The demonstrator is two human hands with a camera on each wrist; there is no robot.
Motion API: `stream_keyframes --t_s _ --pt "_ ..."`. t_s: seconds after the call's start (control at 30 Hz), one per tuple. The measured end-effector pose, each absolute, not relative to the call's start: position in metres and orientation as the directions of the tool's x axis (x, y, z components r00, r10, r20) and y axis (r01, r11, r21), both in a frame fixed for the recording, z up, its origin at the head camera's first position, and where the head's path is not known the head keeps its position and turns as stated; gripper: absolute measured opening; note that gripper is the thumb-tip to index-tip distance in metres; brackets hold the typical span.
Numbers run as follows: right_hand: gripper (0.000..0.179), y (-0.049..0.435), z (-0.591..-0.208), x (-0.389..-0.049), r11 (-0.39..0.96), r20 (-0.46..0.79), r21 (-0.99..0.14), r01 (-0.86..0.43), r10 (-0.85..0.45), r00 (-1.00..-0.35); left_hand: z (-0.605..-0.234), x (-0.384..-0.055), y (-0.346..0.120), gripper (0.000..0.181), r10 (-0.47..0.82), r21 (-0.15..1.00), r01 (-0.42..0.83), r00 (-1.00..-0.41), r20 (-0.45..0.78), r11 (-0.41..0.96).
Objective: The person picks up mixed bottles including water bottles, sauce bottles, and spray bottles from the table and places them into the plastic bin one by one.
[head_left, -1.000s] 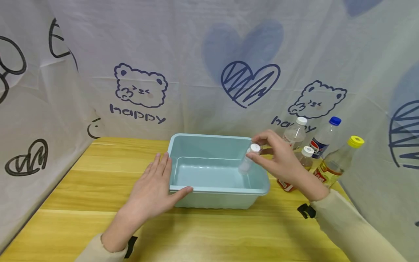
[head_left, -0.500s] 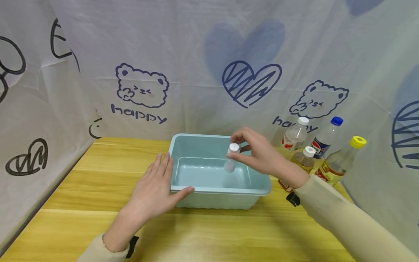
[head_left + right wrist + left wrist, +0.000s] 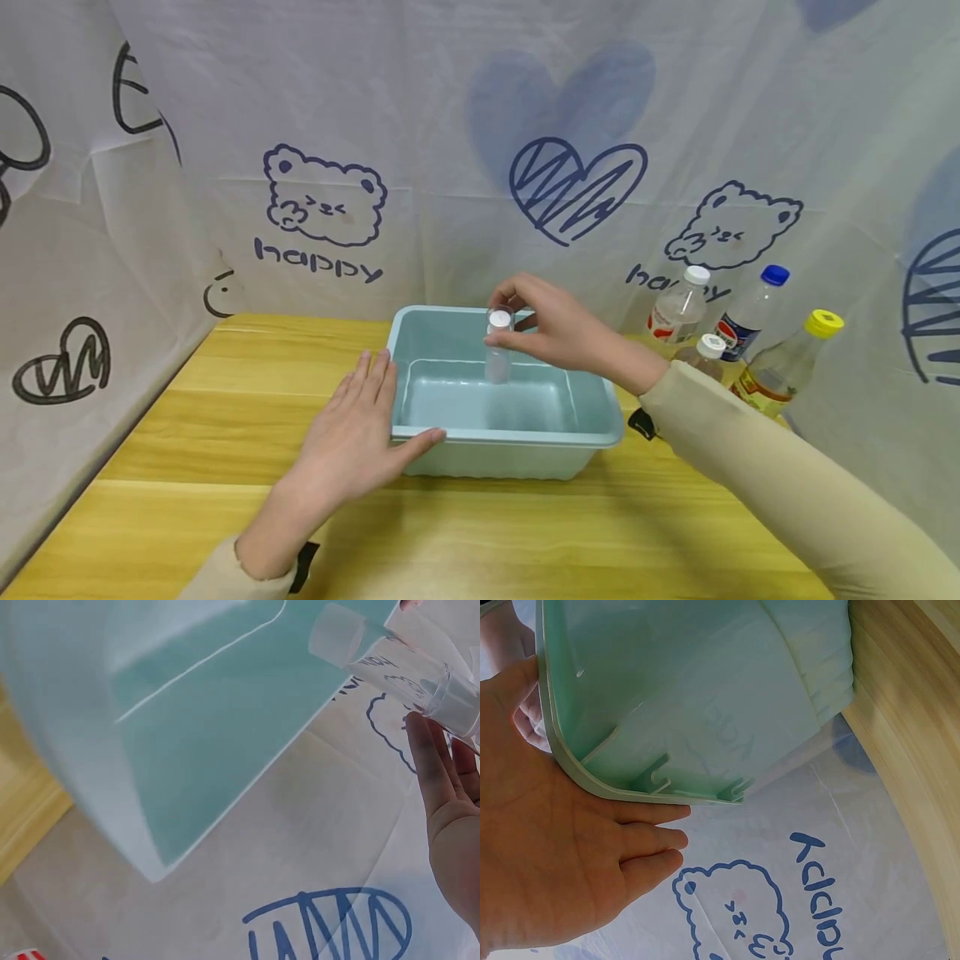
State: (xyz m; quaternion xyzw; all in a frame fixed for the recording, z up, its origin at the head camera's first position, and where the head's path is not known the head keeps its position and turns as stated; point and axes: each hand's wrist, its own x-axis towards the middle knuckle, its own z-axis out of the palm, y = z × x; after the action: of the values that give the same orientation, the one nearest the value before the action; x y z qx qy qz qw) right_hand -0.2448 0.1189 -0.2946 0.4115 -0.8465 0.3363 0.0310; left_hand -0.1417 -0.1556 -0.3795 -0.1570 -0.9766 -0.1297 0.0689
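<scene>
My right hand point(image 3: 558, 327) pinches a small clear cylindrical bottle point(image 3: 497, 367) with a white top near its upper end. It hangs roughly upright inside the light blue-green plastic basin point(image 3: 510, 437), toward the back wall. In the right wrist view the see-through bottle point(image 3: 401, 671) has a frosted end pointing into the basin, and fingertips lie against its other end. My left hand point(image 3: 348, 437) rests on the basin's left rim, fingers straight along the outside and thumb over the front corner. Seen from the left wrist, those straight fingers point(image 3: 649, 840) lie beside the rim.
Several drink bottles stand right of the basin: one with a yellow cap point(image 3: 823, 324), one with a blue cap point(image 3: 775, 275) and others with white caps point(image 3: 697, 275). The wooden table point(image 3: 465, 533) meets a printed cloth point(image 3: 442, 100) behind.
My right hand has carried the small clear bottle leftward, from the basin's right end to near its middle. The left hand and the basin have stayed in place.
</scene>
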Motion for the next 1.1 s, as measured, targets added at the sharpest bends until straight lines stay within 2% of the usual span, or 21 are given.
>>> stream_keyframes --t_s 0.37,1.1 --pt "0.035 0.087 -0.303 -0.265 0.422 0.288 -0.595 -0.684 -0.683 -0.672 -0.380 -0.142 -0.156 0.118 0.295 0.220 0.329 -0.940 0.172 0.919" --pt "0.042 0.041 -0.350 -0.307 0.483 0.177 -0.633 -0.606 -0.671 -0.720 -0.378 -0.141 -0.157 0.116 0.301 0.221 0.334 -0.939 0.168 0.916"
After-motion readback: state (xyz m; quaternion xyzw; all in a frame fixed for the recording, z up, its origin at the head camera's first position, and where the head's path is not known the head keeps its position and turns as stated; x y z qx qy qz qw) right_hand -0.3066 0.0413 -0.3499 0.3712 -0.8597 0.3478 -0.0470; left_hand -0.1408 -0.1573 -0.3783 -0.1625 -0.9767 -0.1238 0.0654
